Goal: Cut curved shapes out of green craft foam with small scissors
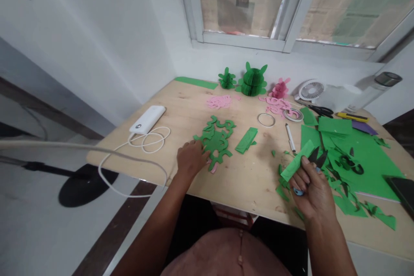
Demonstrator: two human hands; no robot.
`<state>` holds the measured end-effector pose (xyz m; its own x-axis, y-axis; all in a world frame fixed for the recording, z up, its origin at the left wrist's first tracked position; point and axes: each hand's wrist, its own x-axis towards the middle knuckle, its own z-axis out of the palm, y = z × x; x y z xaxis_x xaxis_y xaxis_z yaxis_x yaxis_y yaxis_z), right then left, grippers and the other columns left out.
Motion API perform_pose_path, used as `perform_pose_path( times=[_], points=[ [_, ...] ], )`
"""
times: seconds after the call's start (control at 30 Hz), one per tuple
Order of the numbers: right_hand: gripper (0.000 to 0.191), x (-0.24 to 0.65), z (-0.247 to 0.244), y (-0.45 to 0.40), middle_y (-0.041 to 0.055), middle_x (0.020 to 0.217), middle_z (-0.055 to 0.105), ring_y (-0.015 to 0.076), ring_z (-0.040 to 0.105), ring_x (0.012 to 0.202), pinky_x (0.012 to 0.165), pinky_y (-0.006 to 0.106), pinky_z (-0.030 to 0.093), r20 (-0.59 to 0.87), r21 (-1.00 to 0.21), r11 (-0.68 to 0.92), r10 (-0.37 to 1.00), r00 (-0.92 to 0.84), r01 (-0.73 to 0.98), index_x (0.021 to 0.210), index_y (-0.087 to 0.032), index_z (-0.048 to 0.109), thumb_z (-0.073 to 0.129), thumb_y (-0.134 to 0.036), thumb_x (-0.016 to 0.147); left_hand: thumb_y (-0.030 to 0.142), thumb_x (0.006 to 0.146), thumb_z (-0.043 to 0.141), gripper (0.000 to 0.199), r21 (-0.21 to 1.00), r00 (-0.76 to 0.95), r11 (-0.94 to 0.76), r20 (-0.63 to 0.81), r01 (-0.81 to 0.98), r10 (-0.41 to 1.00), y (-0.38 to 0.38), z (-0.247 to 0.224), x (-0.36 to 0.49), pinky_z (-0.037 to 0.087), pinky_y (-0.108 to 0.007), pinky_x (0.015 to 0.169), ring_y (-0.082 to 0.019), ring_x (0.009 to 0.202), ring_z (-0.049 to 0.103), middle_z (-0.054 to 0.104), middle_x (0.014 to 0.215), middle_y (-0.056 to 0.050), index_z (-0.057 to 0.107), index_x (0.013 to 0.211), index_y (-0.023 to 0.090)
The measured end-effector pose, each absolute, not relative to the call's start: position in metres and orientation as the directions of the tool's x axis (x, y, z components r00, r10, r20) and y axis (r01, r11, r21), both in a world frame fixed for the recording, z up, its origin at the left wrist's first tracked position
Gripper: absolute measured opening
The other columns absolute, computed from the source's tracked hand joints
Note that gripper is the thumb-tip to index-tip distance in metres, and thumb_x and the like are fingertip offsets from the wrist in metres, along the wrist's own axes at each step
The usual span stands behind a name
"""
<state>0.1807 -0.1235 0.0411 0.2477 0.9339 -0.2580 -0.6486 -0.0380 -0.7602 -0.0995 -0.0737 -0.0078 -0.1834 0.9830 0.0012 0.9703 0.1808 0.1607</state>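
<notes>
My left hand (191,158) rests palm down on the table, its fingers apart and its fingertips at the near left edge of a pile of curvy green paper cutouts (214,139). A bit of pink shows under that pile. My right hand (313,187) is closed around a pair of scissors (314,155) with dark blades and a blue handle, and it also grips a folded strip of green paper (296,161). The blades stick out beyond the fingers, partly behind the paper. Between the hands lies another folded green paper piece (246,140) with marks on it.
Green sheets (377,155) and scraps (351,205) cover the right side, with a white pen (290,138) and roll of tape (293,114) nearby. Honeycomb paper figures (253,82) stand by the wall near a small fan (311,90). A corded power bank (148,119) lies left.
</notes>
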Motion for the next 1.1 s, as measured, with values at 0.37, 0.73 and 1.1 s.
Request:
perform_pose_path(
  times=[0.37,0.73,1.1],
  points=[
    [0.049,0.178,0.039,-0.127,-0.0135,0.037,0.032,0.0015,0.023,0.027,0.027,0.016,0.018,-0.276,-0.718,-0.047,0.935,0.222,-0.695,0.058,-0.020,0.033,0.082,-0.020,0.065,0.029,0.074,0.056,0.012,0.291,-0.270,0.278,-0.069,0.915,0.960,-0.065,-0.011,-0.105,0.042,-0.030,0.066,-0.024,0.087,0.064,0.070,0.083,-0.006,0.065,0.077,0.022],
    [0.049,0.176,0.040,-0.136,-0.0129,0.038,0.034,0.0017,0.024,0.028,0.028,0.016,0.019,-0.236,-0.747,-0.026,0.945,0.228,-0.664,0.057,-0.020,0.033,0.082,-0.024,0.065,0.027,0.074,0.056,0.012,0.546,-0.316,0.255,0.020,0.798,0.948,-0.067,-0.007,-0.107,0.043,-0.027,0.063,-0.020,0.074,0.065,0.071,0.074,-0.004,0.065,0.070,0.019],
    [0.049,0.167,0.044,-0.143,-0.0137,0.037,0.032,0.0014,0.023,0.027,0.026,0.015,0.018,-0.259,-0.732,-0.036,0.938,0.229,-0.680,0.056,-0.020,0.034,0.083,-0.023,0.063,0.031,0.075,0.053,0.012,0.656,-0.435,0.190,0.233,0.730,0.870,-0.075,0.006,-0.121,0.046,-0.030,0.066,-0.021,0.074,0.066,0.070,0.075,-0.005,0.058,0.072,0.020]
  ],
)
